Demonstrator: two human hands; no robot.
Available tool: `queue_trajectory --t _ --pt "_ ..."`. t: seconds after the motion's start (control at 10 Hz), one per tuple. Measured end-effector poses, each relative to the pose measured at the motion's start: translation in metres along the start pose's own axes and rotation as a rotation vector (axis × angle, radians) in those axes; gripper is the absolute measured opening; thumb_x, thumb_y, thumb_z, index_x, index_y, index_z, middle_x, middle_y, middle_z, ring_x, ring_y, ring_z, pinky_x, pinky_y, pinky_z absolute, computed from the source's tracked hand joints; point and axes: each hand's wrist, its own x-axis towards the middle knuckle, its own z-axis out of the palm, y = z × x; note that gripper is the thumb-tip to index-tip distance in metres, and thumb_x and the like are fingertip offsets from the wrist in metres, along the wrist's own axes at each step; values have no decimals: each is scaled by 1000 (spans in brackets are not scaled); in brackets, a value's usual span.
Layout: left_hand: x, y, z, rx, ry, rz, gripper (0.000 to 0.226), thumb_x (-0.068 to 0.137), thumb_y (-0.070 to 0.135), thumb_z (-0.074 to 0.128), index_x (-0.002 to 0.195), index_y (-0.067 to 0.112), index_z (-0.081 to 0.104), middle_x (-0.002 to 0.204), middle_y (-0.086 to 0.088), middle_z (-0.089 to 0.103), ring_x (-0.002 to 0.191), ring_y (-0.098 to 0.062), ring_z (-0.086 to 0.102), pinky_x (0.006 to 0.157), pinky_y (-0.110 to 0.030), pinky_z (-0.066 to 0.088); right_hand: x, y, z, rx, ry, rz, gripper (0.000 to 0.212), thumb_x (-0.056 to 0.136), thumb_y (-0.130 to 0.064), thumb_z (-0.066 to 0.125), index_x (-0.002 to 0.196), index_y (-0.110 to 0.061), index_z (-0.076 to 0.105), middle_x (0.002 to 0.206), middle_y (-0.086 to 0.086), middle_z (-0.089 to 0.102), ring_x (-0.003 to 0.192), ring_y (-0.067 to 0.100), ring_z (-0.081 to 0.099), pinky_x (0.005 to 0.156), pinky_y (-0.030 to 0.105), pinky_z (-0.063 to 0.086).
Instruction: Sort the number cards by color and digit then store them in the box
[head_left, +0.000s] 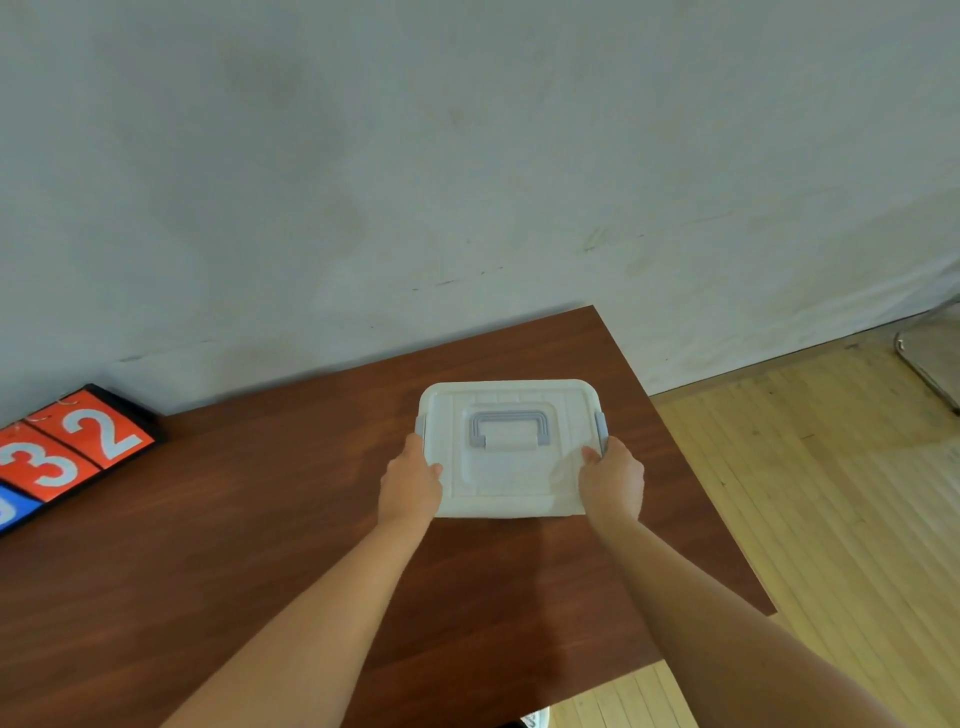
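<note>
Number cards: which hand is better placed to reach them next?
Left, probably. The number cards lie at the left edge of the table, on the side of the left hand; the right hand grips the box farther away.

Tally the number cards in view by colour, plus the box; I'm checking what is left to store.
Red cards: 2, the red 2 card and the red 3 card
Blue cards: 1, the blue card, cut off by the frame edge
White boxes: 1, the box, lid on
Total: 4
</note>
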Motion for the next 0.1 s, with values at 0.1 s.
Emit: queue_trajectory --t 0.1 --pt "6 -5 -17 9 -115 19 26 97 21 53 121 13 48 111 -6 63 93 -23 63 70 -35 51 2 -3 -3 -124 -69 5 29 100 -25 48 122 -7 51 106 8 61 92 24 62 75 36 56"
